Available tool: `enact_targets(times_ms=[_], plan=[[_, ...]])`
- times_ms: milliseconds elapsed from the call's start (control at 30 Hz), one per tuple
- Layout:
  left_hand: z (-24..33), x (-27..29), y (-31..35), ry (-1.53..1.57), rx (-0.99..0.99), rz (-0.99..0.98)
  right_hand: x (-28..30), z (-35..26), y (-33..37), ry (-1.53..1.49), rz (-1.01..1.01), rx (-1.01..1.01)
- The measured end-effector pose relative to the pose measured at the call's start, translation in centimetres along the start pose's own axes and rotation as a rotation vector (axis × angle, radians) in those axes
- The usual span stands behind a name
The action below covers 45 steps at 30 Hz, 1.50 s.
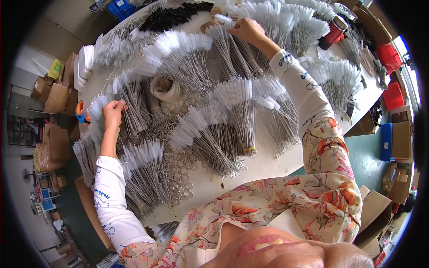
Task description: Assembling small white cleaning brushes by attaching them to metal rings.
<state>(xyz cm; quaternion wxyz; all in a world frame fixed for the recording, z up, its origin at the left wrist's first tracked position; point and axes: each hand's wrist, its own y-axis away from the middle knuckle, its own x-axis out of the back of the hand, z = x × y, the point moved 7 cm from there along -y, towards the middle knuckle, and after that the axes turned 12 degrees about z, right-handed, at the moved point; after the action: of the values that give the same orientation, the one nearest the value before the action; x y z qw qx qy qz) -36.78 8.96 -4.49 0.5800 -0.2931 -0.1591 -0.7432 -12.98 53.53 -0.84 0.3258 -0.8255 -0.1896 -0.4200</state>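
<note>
Thin wire brushes with white bristle heads and looped ends lie in bundles across the table. At the left, my left hand (112, 114) is closed, thumb against fingers, on a wire brush whose bristle head (115, 85) sticks up above it. A fanned bundle (134, 105) is just right of that hand. My right hand (248, 32) reaches to the far middle, fingers pinched beside a slanted brush head (223, 18) that it seems to hold; the fingertips are partly hidden. Below it stands another brush bundle (225, 51). A banded bundle (241, 116) lies nearer me.
Loose metal rings (178, 178) are heaped at the table's near left. A pale roll (165, 89) sits mid-left. Orange-handled scissors (81, 111) are at the left edge. A red canister (334, 31) stands far right. Cardboard boxes (58, 96) flank the table.
</note>
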Motion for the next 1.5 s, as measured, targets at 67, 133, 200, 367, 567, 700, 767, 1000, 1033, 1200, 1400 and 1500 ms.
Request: enact_targets(times_ms=[67, 133, 200, 367, 567, 700, 767, 1000, 1033, 1200, 1400, 1500], plan=[[0.0, 0.3, 0.0, 0.032, -0.027, -0.001, -1.0, 0.6, 0.4, 0.042, -0.017, -0.028], [1.5, 0.0, 1.1, -0.09, 0.046, -0.002, -1.5, 1.3, 0.6, 0.001, -0.006, -0.056], [1.5, -0.3, 1.1, -0.075, 0.039, -0.025, -1.6, 2.2, 0.6, -0.006, 0.012, -0.092], [2.1, 2.9, -0.2, 0.039, -0.173, 0.088, -0.8, 2.0, 0.2, -0.192, 0.134, -0.122], [9.9, 11.6, 3.4, 0.271, -0.281, 0.327, 8.2, 5.5, -3.5, -0.714, 0.506, -0.028], [12.1, 12.1, 10.9, 0.29, -0.14, 0.208, 10.4, 12.9, -4.4, -0.193, 0.548, -0.049], [9.3, 13.2, 13.8, 0.237, -0.117, 0.157, 9.4, 12.0, -3.4, 0.089, 0.391, -0.21], [7.1, 8.9, 22.2, 0.733, 0.201, -0.014, 9.9, 12.6, -2.1, 0.006, 0.353, -0.25], [7.0, 8.7, 22.6, 0.764, 0.125, -0.023, 11.2, 12.0, -1.8, -0.067, 0.451, -0.284], [10.7, 7.1, 25.1, 0.709, 0.02, -0.139, 20.1, 1.6, 2.2, -0.423, 0.747, 0.21], [16.9, 2.0, 28.2, 0.753, -0.316, -0.12, 13.8, -13.3, 19.3, -1.563, -0.416, 0.154], [16.5, -1.5, 29.9, 0.83, -0.405, -0.161, 10.7, -17.8, 29.8, -1.264, -0.654, 0.04]])
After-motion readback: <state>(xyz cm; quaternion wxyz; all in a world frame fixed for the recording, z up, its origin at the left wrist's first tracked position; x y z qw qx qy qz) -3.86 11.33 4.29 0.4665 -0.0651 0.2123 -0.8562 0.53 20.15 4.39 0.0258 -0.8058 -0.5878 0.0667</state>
